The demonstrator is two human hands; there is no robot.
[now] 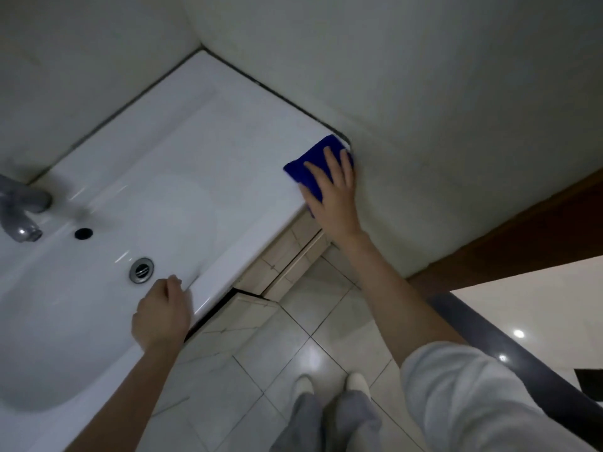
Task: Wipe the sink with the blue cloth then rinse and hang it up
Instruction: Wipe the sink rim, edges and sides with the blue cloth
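Note:
The white sink (202, 132) fills the left of the view, with a flat shelf running to the right wall. A folded blue cloth (310, 171) lies on the shelf's far right corner, against the wall. My right hand (332, 194) presses flat on the cloth with its fingers spread. My left hand (161, 314) rests on the sink's front rim, its fingers curled over the edge near the drain (141, 270).
A grey tap (21, 210) stands at the far left above the basin, with an overflow hole (83, 233) below it. White walls enclose the sink at the back and right. A tiled cabinet front (287, 252) and shiny floor tiles (293, 337) lie below. A dark door frame (522, 236) is at the right.

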